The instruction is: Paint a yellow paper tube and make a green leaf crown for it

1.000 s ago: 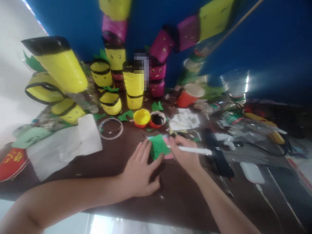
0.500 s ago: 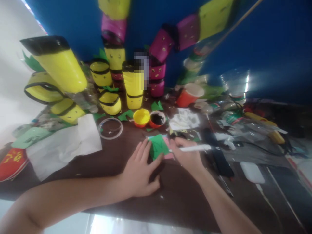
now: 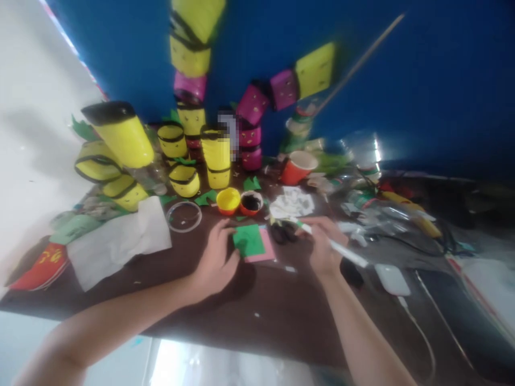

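Observation:
A green paper square (image 3: pixel 248 240) lies on top of a pink sheet (image 3: pixel 269 252) on the dark table. At their left edge is my left hand (image 3: pixel 219 256), fingers apart, its fingertips beside the green paper and nothing visible in its grasp. To the right, clear of the papers, my right hand (image 3: pixel 325 247) is closed round a white marker (image 3: pixel 348 254), whose tip points up and left. Black scissor handles (image 3: pixel 282 232) lie between the papers and my right hand.
Behind the papers stand a yellow paint cup (image 3: pixel 228 200) and a black paint cup (image 3: pixel 251 202). Crumpled white tissue (image 3: pixel 292 202) lies right of them. Yellow painted cups (image 3: pixel 217 161), a red cup (image 3: pixel 298 168) and a white cloth (image 3: pixel 120 241) surround the work spot.
My right hand with the marker has moved right, off the papers. My left hand has drawn back leftward from the green square. The camera view has shifted.

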Motion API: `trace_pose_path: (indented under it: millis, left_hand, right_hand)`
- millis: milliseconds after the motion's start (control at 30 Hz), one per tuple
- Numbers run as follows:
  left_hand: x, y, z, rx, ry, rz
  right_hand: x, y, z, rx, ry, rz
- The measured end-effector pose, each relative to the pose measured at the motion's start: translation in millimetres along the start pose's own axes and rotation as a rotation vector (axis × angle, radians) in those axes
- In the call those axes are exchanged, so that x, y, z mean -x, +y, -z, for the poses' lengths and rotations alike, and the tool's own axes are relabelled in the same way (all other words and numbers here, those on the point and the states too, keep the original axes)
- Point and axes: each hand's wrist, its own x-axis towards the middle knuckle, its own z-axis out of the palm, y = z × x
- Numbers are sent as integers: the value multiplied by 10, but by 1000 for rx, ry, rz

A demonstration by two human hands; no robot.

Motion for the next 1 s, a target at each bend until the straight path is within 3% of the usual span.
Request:
trace_pose_path:
  millis: [133,200,333,400,467,533,667,767,867,1000]
  left_hand:
    - [-140,-60,15,-128,128,42]
    - [-178,-80,-3,-214,143,60]
    - [-183,-80,-52,-306,141,76]
    - [-181,-67,-57,-312,121,113]
    - [-188,-57,-48,-283,105,148]
    - [-200,-60,-33,-204,119,146]
    - [-205,-89,-13,95,157,113]
    - [-196,-97,-3,280,183,145]
    - [-201,-96,6,338,234,120]
    - [-219,-115,1,390,270,103]
  right_hand:
    - [-159,-31,106,184,115,14]
    - [-230,-43,210,346,-21,88]
    - [-298,37,483,622,-535,413]
    - [-289,107,583,797,-621,469]
    - [-254,153,605,975,-575,478]
    - [-203,149,526,1059,-529,444]
    - [-109,23,168,958,-599,306]
    - [-102,-68,-48,919,-586,113]
    - [-143,-107,-75,883,-579,22]
    - [-201,-105,83,790,-597,-31]
